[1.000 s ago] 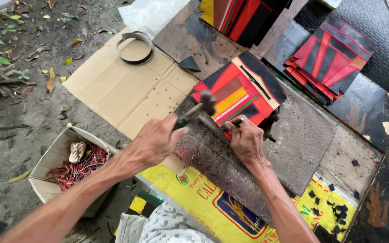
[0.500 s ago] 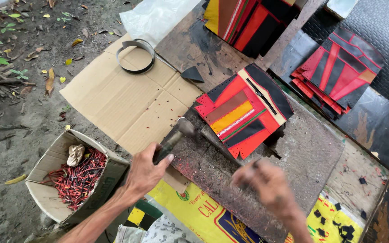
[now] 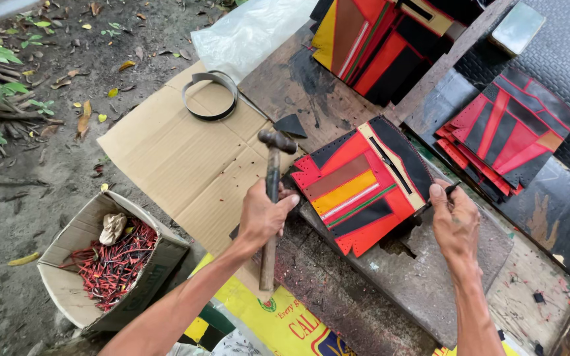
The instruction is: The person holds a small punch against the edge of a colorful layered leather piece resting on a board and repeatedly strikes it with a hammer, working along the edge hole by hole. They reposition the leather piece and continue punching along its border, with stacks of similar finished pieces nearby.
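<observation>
Head view: left hand (image 3: pixel 262 214) grips one hammer (image 3: pixel 272 191); right hand (image 3: pixel 455 221) touches one patchwork panel (image 3: pixel 364 183).

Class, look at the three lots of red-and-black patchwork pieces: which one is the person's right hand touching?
The single piece lying on the work board, with the right hand at its right edge. The other two are stacks farther away, untouched.

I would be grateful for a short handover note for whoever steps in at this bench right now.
Left hand: gripping the hammer by its handle, head raised above the cardboard sheet.
Right hand: pinching a thin dark tool against the right edge of the red, black and yellow patchwork piece.
The piece lies flat on the worn board. Punched holes line its left edge; the right edge is in hand.
</observation>
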Demonstrator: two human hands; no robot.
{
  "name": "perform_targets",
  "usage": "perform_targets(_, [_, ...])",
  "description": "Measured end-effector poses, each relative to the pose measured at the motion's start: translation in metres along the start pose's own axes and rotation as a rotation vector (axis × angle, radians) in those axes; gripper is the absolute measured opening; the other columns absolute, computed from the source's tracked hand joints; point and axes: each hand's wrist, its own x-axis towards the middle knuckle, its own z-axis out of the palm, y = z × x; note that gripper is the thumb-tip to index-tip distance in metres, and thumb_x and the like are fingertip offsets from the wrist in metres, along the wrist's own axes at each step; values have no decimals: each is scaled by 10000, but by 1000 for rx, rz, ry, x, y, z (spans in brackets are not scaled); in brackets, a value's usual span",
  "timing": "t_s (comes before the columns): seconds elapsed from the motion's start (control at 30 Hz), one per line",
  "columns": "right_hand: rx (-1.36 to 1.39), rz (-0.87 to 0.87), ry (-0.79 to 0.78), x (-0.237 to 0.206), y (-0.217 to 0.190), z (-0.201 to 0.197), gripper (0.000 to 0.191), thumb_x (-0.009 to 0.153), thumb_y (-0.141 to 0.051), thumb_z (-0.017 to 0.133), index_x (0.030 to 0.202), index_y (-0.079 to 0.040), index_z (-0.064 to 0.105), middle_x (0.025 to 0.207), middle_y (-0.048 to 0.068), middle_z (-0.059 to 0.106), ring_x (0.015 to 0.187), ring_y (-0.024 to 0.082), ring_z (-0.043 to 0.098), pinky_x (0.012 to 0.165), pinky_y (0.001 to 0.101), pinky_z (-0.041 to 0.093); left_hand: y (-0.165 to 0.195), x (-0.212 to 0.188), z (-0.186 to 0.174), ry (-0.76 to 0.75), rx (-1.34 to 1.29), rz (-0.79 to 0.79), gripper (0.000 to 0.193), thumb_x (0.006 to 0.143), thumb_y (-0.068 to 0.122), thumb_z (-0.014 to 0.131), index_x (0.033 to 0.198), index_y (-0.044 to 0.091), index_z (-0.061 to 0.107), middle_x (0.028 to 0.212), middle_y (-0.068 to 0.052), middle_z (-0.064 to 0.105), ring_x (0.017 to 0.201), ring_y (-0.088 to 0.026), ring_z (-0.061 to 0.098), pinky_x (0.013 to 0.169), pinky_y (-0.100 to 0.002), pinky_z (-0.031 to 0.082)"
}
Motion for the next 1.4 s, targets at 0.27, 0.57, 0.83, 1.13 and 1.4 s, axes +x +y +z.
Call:
perform_targets(0.27, [328, 329, -182, -70, 39, -46, 377, 1038, -316, 592, 981, 47, 677, 911, 144, 751, 749, 215, 698, 653, 347, 556, 49, 67, 32, -228, 151, 133, 186, 831, 115, 707, 883, 36, 547, 629, -37, 598, 438, -141, 588, 372, -336, 503])
perform_targets(0.57, [751, 339, -56, -106, 63, -30, 313, 1087, -228, 554, 1102, 78, 617, 1115, 202, 712, 905, 244, 729, 737, 325, 594, 52, 66, 28, -256, 437, 285, 199, 819, 210, 668, 815, 30, 584, 616, -99, 631, 552, -218, 659, 517, -388, 527])
perform_targets(0.83, [826, 373, -42, -111, 47, -21, 298, 1080, -223, 545, 1057, 73, 573, 1128, 218, 709, 913, 273, 739, 751, 373, 618, 39, 88, 39, -262, 418, 395, 182, 737, 202, 704, 842, 60, 660, 769, -79, 742, 773, -236, 748, 715, -376, 568])
perform_targets(1.13, [1020, 272, -5, -112, 40, -20, 232, 1130, -185, 542, 1105, 44, 570, 1013, 216, 639, 877, 349, 678, 762, 496, 594, 29, 91, 51, -372, 333, 351, 345, 675, 70, 763, 942, -38, 573, 880, -136, 718, 794, -260, 759, 711, -377, 614])
perform_targets(1.4, [1011, 150, -283, -85, -57, 50, 233, 1064, -162, 575, 1075, 70, 575, 999, 199, 690, 883, 318, 741, 821, 483, 645, 8, 87, 58, -229, 538, 718, 353, 718, 82, 800, 873, -72, 523, 805, -270, 619, 775, -437, 650, 704, -507, 498])
